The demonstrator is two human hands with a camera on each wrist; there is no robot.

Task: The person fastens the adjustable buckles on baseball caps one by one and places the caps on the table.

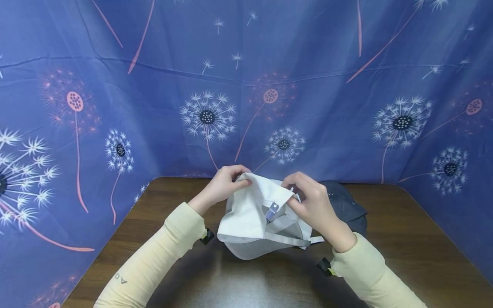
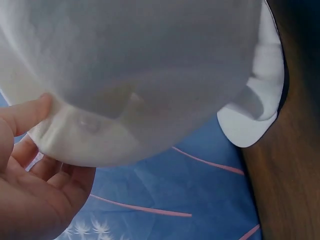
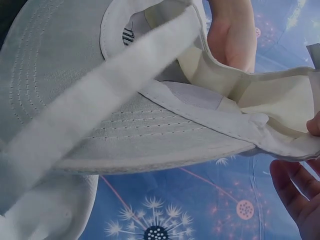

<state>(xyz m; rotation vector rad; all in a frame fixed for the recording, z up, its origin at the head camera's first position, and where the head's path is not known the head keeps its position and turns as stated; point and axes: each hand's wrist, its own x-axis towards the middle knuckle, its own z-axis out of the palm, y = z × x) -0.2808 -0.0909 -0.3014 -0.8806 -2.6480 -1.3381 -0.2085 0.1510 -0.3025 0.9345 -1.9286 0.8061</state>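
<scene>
A white cap [image 1: 244, 216] is held up just above the table, its inside and a small purple tag [image 1: 272, 210] facing me. My left hand [image 1: 224, 185] pinches the fabric at its upper left, thumb in front and fingers behind, as the left wrist view also shows on the cap [image 2: 145, 55]. At the upper right edge my right hand [image 1: 313, 200] pinches the cap between thumb and fingers. In the right wrist view the stitched brim [image 3: 165, 120] shows, and a loose pale strap [image 3: 100, 95] crosses in front of it.
On the brown wooden table [image 1: 408, 239], a dark cap [image 1: 348, 207] lies behind my right hand. Another white piece [image 2: 245, 125], apparently a second cap, shows in the left wrist view. A blue dandelion-print cloth [image 1: 331, 107] hangs round the table's back and sides.
</scene>
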